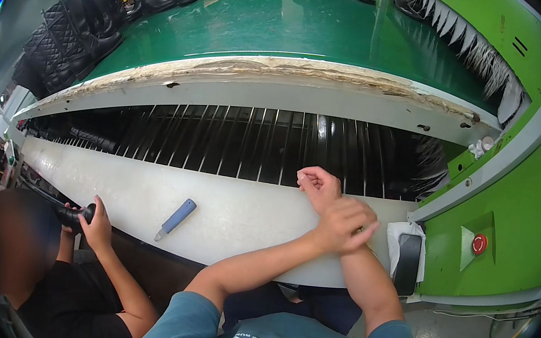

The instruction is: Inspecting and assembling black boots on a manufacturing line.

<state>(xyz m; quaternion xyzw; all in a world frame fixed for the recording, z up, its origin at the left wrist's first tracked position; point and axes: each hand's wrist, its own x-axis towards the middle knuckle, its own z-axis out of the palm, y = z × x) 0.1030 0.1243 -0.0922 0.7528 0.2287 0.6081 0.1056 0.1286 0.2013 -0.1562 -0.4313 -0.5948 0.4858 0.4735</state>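
Observation:
My forearms cross over the white ledge [115, 181]. My left hand [346, 224] lies across my right wrist, its fingers bent and smeared by motion. Beyond it, above the ledge's far edge, my right hand [320, 185] has its fingers curled in toward the thumb, and nothing shows in it. To the left of both hands, a small tool with a blue handle [180, 216] and a short grey tip lies on the ledge, touched by neither hand. A black phone-like slab [408, 261] rests on white paper [398, 236] just right of my arms.
Behind the ledge runs a rack of metal rollers [273, 146], below a green conveyor belt [281, 20]. Quilted black boots [65, 39] stand at the left. A green machine [498, 275] with a red button [479, 244] borders the right. A co-worker's hand [99, 224] holds a black shoe [71, 216].

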